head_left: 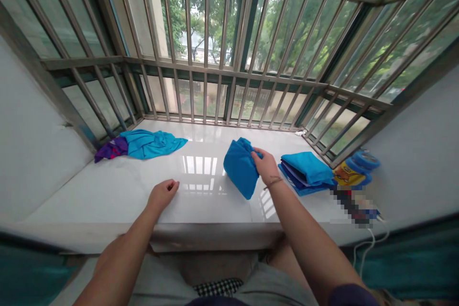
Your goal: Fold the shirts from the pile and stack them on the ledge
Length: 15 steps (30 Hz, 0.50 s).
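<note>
My right hand (pixel 266 164) grips a folded blue cloth (pixel 241 168) and holds it just above the white window sill (pixel 201 186), at its middle right. My left hand (pixel 163 193) rests on the sill near its front edge, fingers curled loosely, with nothing in it. A stack of folded blue cloths (pixel 305 171) lies to the right of the held one. At the far left lies an unfolded heap of turquoise cloth (pixel 150 143) with a purple garment (pixel 109 149) beside it.
Metal window bars (pixel 215 57) close off the back and both sides of the sill. A yellow and blue item (pixel 353 169) sits at the right end, with a white cable (pixel 369 244) hanging below. Grey walls flank both sides.
</note>
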### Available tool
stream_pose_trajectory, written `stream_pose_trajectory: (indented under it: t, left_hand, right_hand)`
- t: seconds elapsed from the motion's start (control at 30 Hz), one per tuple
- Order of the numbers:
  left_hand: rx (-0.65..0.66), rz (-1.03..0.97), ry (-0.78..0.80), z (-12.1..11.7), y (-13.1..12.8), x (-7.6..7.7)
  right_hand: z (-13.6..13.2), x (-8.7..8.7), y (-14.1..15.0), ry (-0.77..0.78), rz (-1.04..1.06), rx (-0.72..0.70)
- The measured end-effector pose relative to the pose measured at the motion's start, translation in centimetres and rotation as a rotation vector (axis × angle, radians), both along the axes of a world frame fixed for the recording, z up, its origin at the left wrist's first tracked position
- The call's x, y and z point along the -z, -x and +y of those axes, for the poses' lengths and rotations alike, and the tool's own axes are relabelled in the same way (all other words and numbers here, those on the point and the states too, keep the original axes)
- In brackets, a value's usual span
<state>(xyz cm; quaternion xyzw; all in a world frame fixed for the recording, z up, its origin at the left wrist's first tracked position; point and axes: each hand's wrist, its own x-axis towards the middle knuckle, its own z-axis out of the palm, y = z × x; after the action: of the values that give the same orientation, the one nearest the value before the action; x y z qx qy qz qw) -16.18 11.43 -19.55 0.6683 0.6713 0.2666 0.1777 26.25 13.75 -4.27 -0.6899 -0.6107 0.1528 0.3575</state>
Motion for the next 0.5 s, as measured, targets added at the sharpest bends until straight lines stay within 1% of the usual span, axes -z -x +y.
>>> stream_pose_trajectory:
  t: [0.03,0.13,0.23,0.3,0.37,0.43,0.5]
  left_hand:
    - [0.001,-0.001,0.001,0.0,0.0,0.0]
    - [-0.001,-0.010,-0.006,-0.1,0.0,0.0]
    - [0.002,-0.023,-0.021,-0.1,-0.1,0.0]
    - [0.006,-0.025,-0.026,-0.1,-0.1,-0.1]
    - [0.011,-0.022,-0.026,-0.2,-0.1,-0.2]
    - [0.009,-0.019,-0.021,-0.2,-0.1,-0.3]
    - [0.005,-0.011,-0.012,-0.2,-0.2,-0.3]
  right_hand:
    - [0.0,-1.2,-2.3,-0.017,0.048,0.056]
    - [-0.2,-4.2,-8.4,-0.126,0.333,0.233]
    - [0.0,-6.5,-12.8,-0.185,0.540,0.349]
    - [0.4,-7.7,-15.0,-0.203,0.642,0.390]
    - [1.1,-8.8,-17.0,-0.237,0.708,0.396]
    - [1.8,-9.8,-18.9,-0.270,0.728,0.388]
    - [2.4,-10.7,-20.8,-0.322,0.677,0.376]
